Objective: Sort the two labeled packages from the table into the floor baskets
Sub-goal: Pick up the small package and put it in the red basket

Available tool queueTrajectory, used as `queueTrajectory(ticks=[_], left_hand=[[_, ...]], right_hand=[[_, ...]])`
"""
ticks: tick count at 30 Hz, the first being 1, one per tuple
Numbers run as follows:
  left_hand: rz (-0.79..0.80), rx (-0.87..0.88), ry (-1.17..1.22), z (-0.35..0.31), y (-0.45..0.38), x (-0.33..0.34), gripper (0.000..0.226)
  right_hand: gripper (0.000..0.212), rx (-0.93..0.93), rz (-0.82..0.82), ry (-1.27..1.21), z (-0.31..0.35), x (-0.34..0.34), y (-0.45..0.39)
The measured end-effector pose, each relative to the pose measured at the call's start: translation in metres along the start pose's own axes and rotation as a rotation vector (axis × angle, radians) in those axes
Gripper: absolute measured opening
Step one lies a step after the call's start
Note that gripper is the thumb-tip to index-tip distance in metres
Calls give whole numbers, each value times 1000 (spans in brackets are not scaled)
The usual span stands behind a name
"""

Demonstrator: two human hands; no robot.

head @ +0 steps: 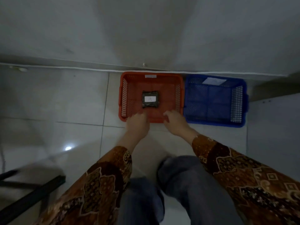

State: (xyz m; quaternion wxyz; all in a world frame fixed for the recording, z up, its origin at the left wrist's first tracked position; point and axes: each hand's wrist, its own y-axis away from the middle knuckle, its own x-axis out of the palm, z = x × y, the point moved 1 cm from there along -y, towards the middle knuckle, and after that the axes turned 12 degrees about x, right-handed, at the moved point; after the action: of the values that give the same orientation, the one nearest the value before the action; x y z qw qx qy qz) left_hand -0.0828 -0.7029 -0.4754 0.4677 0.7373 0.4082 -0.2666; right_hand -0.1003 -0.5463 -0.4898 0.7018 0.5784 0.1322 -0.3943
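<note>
A dark package (150, 99) with a white label lies flat in the middle of the orange basket (123, 95) on the floor. To its right, touching it, stands the blue basket (240, 101), with a white label on its far wall and nothing inside. My left hand (138, 124) and my right hand (176, 122) hover over the orange basket's near rim, just short of the package. Both hold nothing, with fingers loosely curled and apart. No second package is in view.
Both baskets stand against a pale wall on white floor tiles. A dark table frame (30, 195) crosses the lower left corner. My knees in blue jeans (178, 184) fill the bottom centre.
</note>
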Motion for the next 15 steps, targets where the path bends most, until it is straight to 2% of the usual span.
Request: queueTrajectory(ticks=[3, 6, 11, 15], left_hand=[[13, 76, -211, -52, 65, -61, 22], [-40, 106, -304, -100, 137, -125, 24], [-100, 175, -351, -178, 237, -212, 28], [-189, 307, -356, -239, 298, -255, 31]], right_hand=[[36, -102, -115, 252, 9, -49, 88], [37, -110, -207, 341, 18, -104, 174], [33, -20, -372, 297, 19, -176, 305], [35, 56, -487, 149, 5, -214, 396]])
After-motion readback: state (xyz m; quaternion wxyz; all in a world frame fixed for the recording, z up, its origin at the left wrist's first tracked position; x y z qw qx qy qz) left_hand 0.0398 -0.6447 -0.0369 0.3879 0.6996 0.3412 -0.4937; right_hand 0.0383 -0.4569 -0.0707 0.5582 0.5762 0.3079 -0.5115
